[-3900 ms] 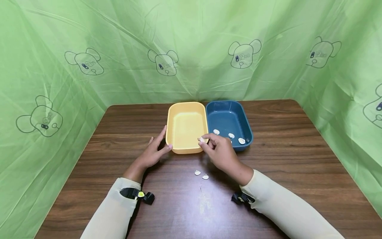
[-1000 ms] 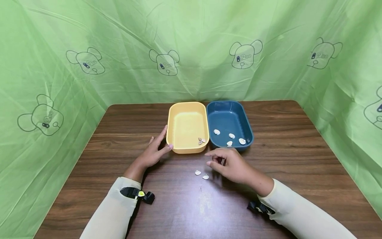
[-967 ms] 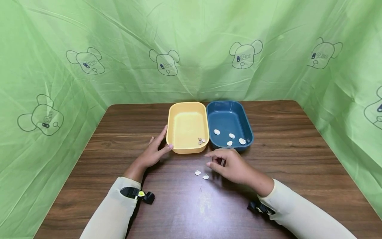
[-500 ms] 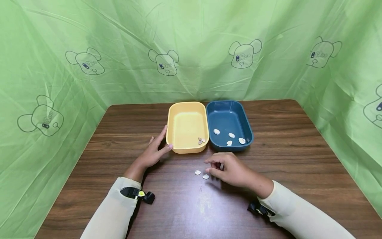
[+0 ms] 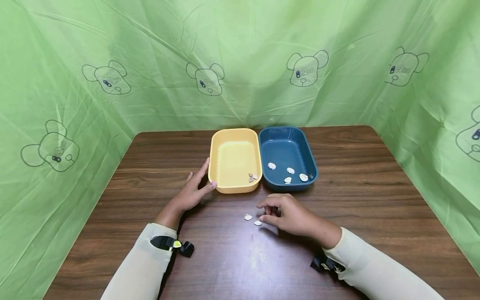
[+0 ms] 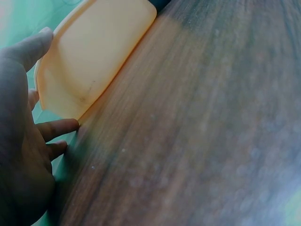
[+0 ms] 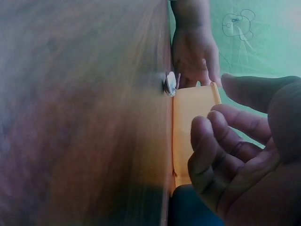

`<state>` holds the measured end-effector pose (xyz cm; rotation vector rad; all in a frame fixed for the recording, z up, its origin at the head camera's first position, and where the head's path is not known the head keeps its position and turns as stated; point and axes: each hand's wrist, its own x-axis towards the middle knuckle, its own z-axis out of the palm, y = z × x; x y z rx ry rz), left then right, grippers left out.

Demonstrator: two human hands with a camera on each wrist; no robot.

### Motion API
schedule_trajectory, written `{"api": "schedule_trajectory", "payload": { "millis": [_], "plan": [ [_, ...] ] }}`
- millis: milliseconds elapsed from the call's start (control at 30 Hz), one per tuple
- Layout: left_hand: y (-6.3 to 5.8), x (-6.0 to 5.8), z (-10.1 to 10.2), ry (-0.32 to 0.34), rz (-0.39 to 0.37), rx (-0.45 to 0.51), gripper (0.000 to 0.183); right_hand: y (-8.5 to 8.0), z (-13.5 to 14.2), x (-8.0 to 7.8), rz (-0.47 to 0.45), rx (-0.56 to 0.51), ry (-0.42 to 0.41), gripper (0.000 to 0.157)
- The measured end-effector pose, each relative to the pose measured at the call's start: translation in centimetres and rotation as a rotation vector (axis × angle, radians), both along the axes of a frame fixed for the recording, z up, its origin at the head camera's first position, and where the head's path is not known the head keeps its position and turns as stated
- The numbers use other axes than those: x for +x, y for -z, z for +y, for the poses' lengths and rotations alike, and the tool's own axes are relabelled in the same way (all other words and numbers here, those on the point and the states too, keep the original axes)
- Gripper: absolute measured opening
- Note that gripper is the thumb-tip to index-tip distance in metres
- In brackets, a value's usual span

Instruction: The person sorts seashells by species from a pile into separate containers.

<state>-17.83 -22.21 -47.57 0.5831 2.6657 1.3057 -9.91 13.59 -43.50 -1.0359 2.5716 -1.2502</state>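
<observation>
My left hand (image 5: 189,193) rests against the near left corner of a yellow tray (image 5: 234,156), thumb on the rim and fingers along its side. Three small brownish seashells (image 5: 251,180) lie in that tray's near right corner. Two white seashells sit on the table in front of it, a left one (image 5: 248,217) and a right one (image 5: 257,223). Just over the right one hovers my right hand (image 5: 292,214), thumb tip overlapping its edge, fingers loosely bent with a gap before the thumb. In the right wrist view, nothing shows between that hand's fingers (image 7: 202,129).
A blue tray (image 5: 285,150) stands against the yellow tray's right side, with several white seashells (image 5: 290,171) in its near half. Both trays are near the back edge of the wooden table (image 5: 348,175). A green curtain (image 5: 243,104) surrounds the table.
Earlier my right hand pinched a small seashell over the yellow tray; brownish shells now lie there. It has since come back and lowered towards the right table shell. My left hand stays put.
</observation>
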Motion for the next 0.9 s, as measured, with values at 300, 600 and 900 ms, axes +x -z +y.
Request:
{"api": "schedule_trajectory", "payload": {
  "millis": [300,600,900],
  "plan": [
    [0.1,0.1,-0.2,-0.002,0.004,0.0,0.088,0.9,0.3,-0.4,-0.071,0.061,-0.031,0.027],
    [0.0,0.2,0.0,-0.001,-0.002,0.003,0.088,1.8,0.3,-0.7,-0.097,0.079,-0.039,0.03],
    [0.1,0.1,0.0,-0.005,-0.007,0.0,0.089,2.0,0.2,-0.7,-0.112,0.058,-0.054,0.031]
  ]
}}
